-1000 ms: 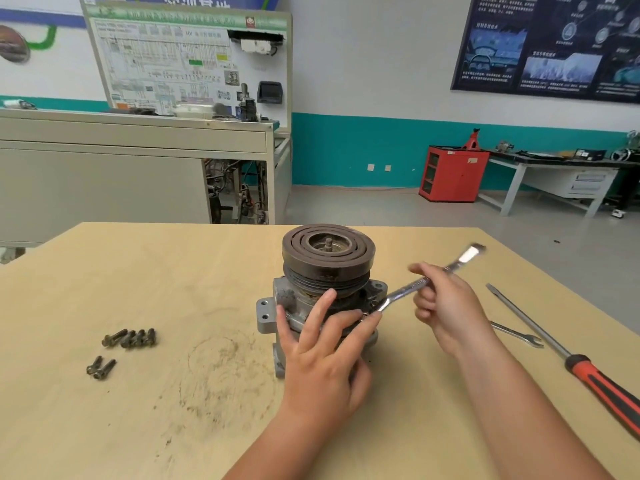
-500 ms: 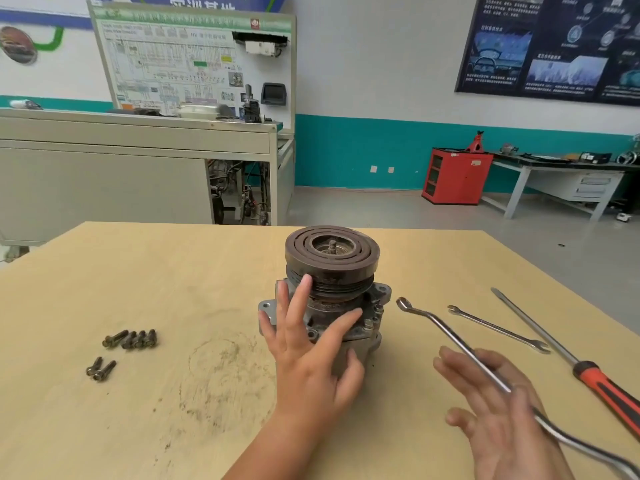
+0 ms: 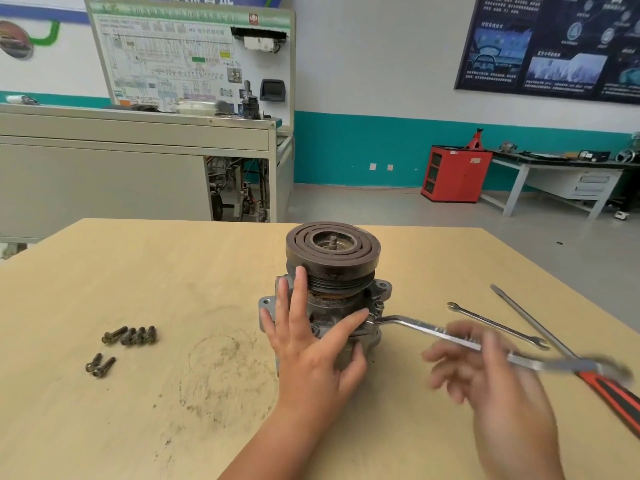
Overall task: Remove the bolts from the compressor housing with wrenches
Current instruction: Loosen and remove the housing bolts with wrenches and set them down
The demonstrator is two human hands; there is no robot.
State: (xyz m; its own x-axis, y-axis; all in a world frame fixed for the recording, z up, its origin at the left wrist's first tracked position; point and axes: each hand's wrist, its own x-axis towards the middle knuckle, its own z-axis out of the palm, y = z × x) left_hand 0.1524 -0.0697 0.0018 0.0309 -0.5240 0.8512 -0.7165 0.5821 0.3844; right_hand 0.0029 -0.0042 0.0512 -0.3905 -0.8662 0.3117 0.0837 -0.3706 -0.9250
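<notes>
Pale wood tabletop [image 3: 138,271] with open room left and front, compressor housing [image 3: 377,292] upright at centre, clear of every edge, left hand [image 3: 311,358] pressing its front with fingers straight and spread, right hand [image 3: 502,386] blurred, fingers loosely spread at the wrench [image 3: 415,325] shaft, hold cannot be told, wrench head at housing's right flange, loose bolts [image 3: 130,336] well left.

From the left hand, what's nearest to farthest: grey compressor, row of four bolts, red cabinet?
1. Grey metal compressor with dark pulley: the left hand rests on it.
2. Row of four dark bolts: left on the wooden table.
3. Red metal cabinet: far back, right.
</notes>
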